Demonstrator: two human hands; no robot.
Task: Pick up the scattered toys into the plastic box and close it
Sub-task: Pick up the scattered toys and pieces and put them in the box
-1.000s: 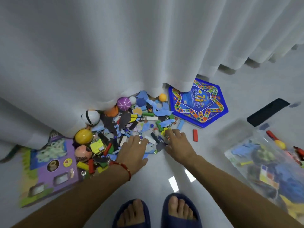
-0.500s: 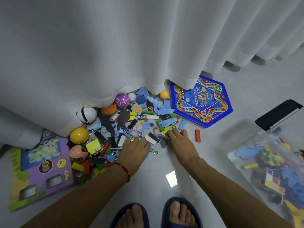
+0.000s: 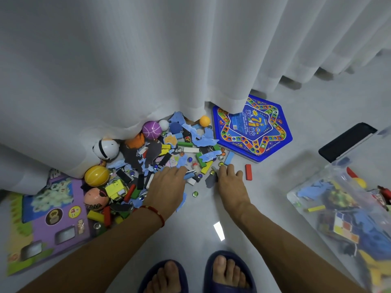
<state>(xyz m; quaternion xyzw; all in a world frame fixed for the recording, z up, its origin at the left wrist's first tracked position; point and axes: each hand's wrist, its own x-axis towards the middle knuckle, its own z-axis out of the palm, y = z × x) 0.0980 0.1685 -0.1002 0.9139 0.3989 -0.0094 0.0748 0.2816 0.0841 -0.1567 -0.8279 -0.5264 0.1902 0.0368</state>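
At the near edge of the floor [image 3: 317, 144] stand two feet in dark blue slippers [image 3: 229, 273]. From there both arms reach forward to the pile of scattered toys [image 3: 169, 157]. The left hand [image 3: 168, 187], with a red bracelet [image 3: 155, 212] at the wrist, lies palm down on the near side of the pile; its fingers are spread over small blue and black pieces, and I cannot tell if they hold any piece. The right hand [image 3: 229, 182] is just beside it, fingers bent down onto the pieces near a green block [image 3: 201, 160]; its grasp is also not clear. A red block [image 3: 248, 171] lies apart, just right of this hand. The plastic box [image 3: 347, 210] stands at the right edge of the floor, open and already with toys inside. At the left edge lies a purple toy package [image 3: 48, 220]. Farther, a blue hexagonal game board [image 3: 254, 130] lies beside the pile, partly under the white curtain [image 3: 148, 60], which touches the far toys.
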